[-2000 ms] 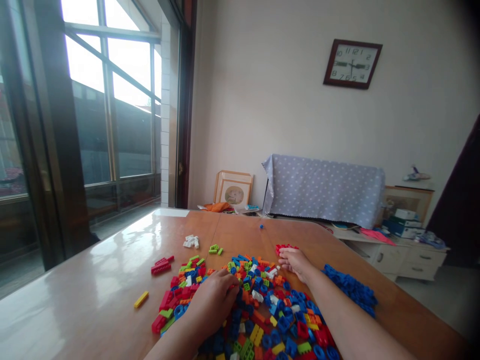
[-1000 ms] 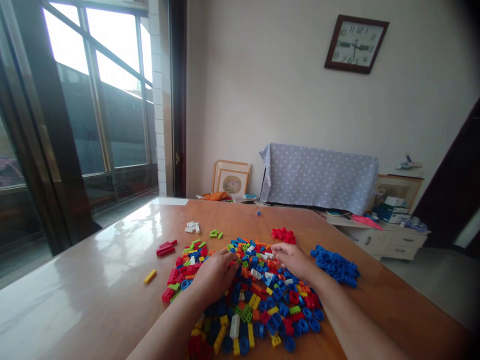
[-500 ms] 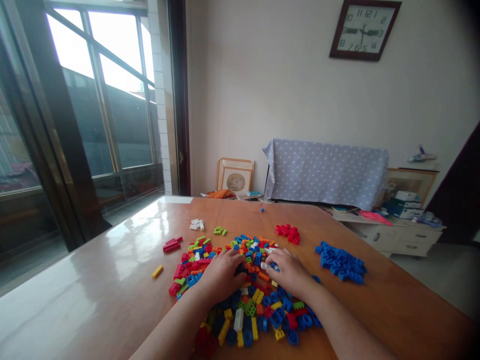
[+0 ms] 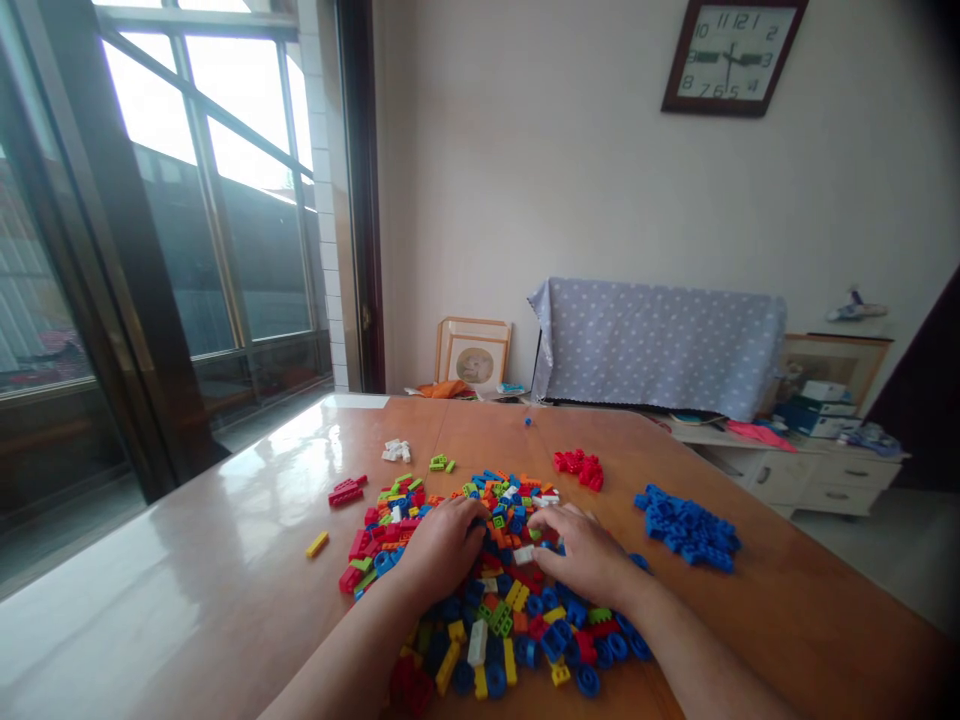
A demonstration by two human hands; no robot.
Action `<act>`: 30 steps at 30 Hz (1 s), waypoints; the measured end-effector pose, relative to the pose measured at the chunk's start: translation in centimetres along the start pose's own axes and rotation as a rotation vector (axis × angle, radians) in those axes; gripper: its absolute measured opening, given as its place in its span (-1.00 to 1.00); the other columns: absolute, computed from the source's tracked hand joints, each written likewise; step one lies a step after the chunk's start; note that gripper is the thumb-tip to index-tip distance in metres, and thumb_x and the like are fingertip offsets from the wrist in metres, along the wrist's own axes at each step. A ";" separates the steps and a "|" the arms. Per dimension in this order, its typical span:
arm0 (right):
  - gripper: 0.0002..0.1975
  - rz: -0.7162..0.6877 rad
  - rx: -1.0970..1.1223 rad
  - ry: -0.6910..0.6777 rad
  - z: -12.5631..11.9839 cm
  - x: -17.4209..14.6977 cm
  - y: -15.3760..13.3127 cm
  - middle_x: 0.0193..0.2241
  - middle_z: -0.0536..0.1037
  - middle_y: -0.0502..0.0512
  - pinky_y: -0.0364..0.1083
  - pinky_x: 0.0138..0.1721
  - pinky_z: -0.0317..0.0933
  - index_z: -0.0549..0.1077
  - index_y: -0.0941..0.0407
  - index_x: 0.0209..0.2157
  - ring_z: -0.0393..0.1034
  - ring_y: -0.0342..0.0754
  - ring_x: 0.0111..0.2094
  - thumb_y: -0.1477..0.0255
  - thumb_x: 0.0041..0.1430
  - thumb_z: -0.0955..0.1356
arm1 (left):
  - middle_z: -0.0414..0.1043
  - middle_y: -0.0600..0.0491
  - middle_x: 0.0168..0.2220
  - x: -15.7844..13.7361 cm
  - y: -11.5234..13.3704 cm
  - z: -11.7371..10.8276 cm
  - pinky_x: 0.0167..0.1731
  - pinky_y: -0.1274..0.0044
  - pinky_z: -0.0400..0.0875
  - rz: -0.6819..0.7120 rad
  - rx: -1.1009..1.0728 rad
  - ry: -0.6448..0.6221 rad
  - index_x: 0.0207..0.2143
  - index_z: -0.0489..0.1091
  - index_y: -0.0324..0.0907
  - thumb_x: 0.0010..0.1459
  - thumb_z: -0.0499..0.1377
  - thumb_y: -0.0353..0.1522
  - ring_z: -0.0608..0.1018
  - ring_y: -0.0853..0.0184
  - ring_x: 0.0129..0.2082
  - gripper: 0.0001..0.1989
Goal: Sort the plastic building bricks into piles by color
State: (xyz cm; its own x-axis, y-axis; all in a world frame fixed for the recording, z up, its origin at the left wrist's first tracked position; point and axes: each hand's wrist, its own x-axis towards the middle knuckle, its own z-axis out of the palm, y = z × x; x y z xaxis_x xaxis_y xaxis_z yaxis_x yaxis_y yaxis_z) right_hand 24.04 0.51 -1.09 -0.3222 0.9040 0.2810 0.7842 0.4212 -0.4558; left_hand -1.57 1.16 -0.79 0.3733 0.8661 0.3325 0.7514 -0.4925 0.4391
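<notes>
A heap of mixed toy building bricks (image 4: 499,615) in blue, red, yellow, green, orange and white spreads over the table. My left hand (image 4: 446,545) rests in the middle of the heap with its fingers curled inward; the hand itself hides whatever they close on. To its right, my right hand (image 4: 585,550) reaches over the bricks, index finger and thumb apart. A white brick (image 4: 523,555) lies at the tip of that thumb, not visibly gripped.
Sorted beside the heap are blue bricks (image 4: 686,527), red bricks (image 4: 579,467), white bricks (image 4: 397,450), a few green bricks (image 4: 441,463) and dark red bricks (image 4: 347,490). A single yellow brick (image 4: 317,545) lies left on the shiny wooden table (image 4: 217,560).
My right hand has shifted slightly, its thumb and index finger spreading wider apart; the white brick by them sits lower. My left hand stays nearly in place, its fingers curled in further.
</notes>
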 end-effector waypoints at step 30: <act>-0.76 -0.007 0.148 0.069 1.5 0.4 2.6 -0.21 0.67 0.10 -0.04 -0.11 0.32 0.65 -0.01 -0.23 0.52 0.10 -0.15 0.27 0.23 0.34 | 0.56 0.08 -0.34 -0.4 -1.8 -4.1 -0.36 0.57 0.35 -0.249 -0.288 0.107 -0.19 0.55 -0.18 0.24 0.10 -0.30 0.53 0.34 -0.33 -0.75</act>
State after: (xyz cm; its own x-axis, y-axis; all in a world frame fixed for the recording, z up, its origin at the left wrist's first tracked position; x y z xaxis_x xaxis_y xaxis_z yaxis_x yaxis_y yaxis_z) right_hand 25.14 2.06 -3.46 -0.2860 0.8961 0.3395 0.6938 0.4380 -0.5717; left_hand -5.32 1.40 1.69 0.1285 0.9558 0.2643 0.6229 -0.2852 0.7285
